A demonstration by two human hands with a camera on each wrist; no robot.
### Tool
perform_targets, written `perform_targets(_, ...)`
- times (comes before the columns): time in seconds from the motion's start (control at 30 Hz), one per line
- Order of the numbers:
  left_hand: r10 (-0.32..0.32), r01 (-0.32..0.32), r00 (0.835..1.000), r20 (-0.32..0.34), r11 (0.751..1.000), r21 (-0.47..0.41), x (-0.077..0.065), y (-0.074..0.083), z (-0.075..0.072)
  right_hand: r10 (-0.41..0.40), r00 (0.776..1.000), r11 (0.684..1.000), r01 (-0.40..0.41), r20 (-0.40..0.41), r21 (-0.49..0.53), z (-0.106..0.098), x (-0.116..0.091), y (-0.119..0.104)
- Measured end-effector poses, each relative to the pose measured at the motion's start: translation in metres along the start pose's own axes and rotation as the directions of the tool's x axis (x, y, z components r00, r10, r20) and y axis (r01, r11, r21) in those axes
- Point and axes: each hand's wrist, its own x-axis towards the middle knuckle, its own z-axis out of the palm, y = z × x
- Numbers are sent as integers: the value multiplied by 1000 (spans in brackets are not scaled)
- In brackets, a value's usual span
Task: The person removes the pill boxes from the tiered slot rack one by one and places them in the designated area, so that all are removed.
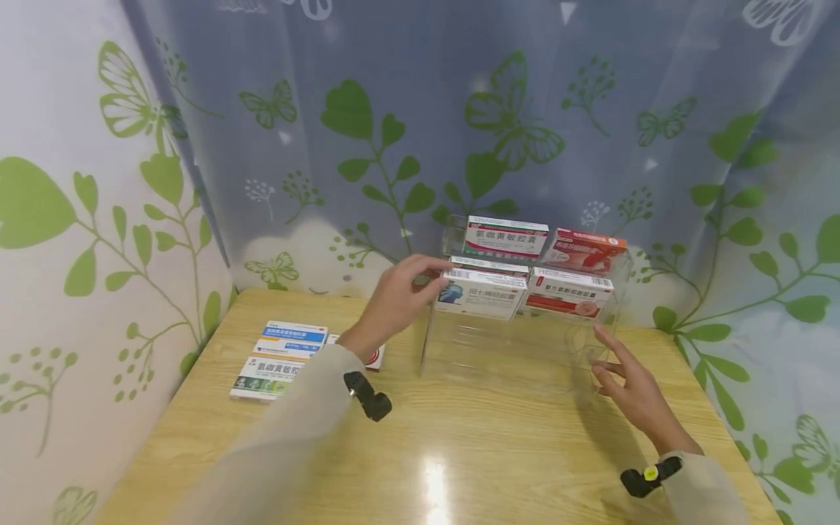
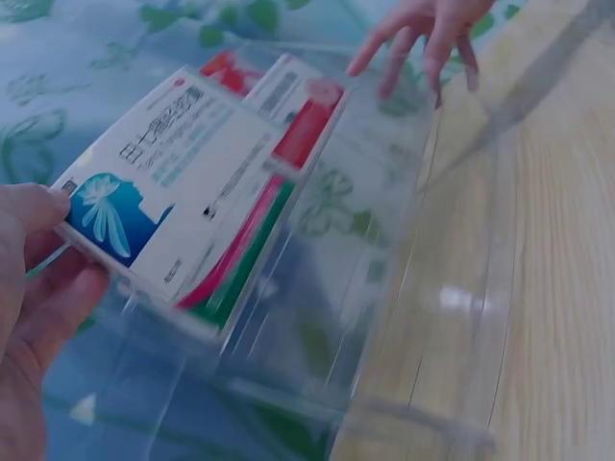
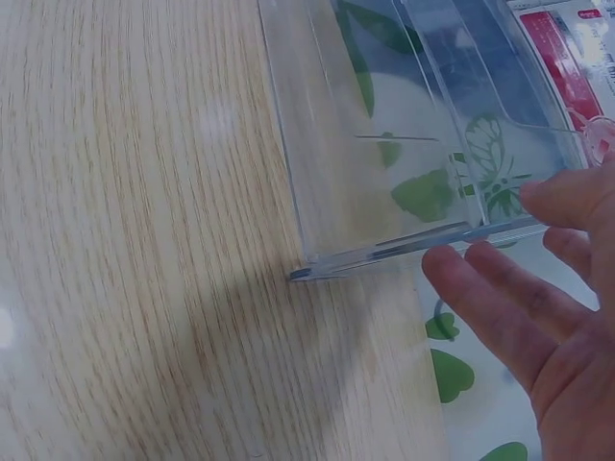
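On the left I see flat boxes [image 1: 282,350], crisp printed card, on the wood-grain worktop [image 1: 420,430]. My left hand [image 1: 403,295] pinches the left edge of the white box [image 1: 482,295], which leans in the rack [image 1: 505,354] of clear, glossy plastic. I judge I'm seating it; next calls for squaring it, then letting go. My right hand [image 1: 630,390] has loosely extended fingers beside the rack; contact, I can't tell.

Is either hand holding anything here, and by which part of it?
The left hand pinches the white box with the blue head picture by its left end. The right hand, beside the clear rack, holds nothing.
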Motion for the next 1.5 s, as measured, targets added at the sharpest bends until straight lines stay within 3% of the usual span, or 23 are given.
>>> perform_targets(0.13,-77,77,997,9,997,11,-18,-12,-29,0,1000,1000,0,-9,-19,1,-1,0)
perform_targets(0.33,-194,194,981,21,981,31,-58,-48,-66,3,1000,998,-4,-16,-55,4,-2,1)
perform_targets(0.5,-323,319,944,71,946,63,-98,-83,-91,-6,1000,999,5,-20,-53,4,-1,0)
perform_targets(0.63,-376,362,921,108,924,124,-129,-110,-104,-12,1000,998,11,-23,-57,3,0,0)
perform_targets(0.77,-424,412,895,137,905,110,-150,-131,-110,-3,1000,997,1,-22,-83,3,1,0)
perform_targets(0.9,-489,478,855,173,872,105,-160,-142,-111,8,1000,996,-9,-19,-86,4,0,0)
perform_targets(1.07,-528,513,824,205,849,125,-164,-145,-110,8,1000,996,-9,-20,-89,6,-2,0)
perform_targets(1.23,-535,483,823,189,835,263,-162,-146,-107,1,1000,997,-3,-21,-73,6,-3,-1)
perform_targets(1.43,-537,477,826,173,828,295,-165,-149,-100,-5,1000,999,4,-14,-44,7,-3,0)
perform_targets(1.5,-528,468,834,162,831,299,-166,-149,-97,-4,1000,999,3,-14,-53,7,-3,1)
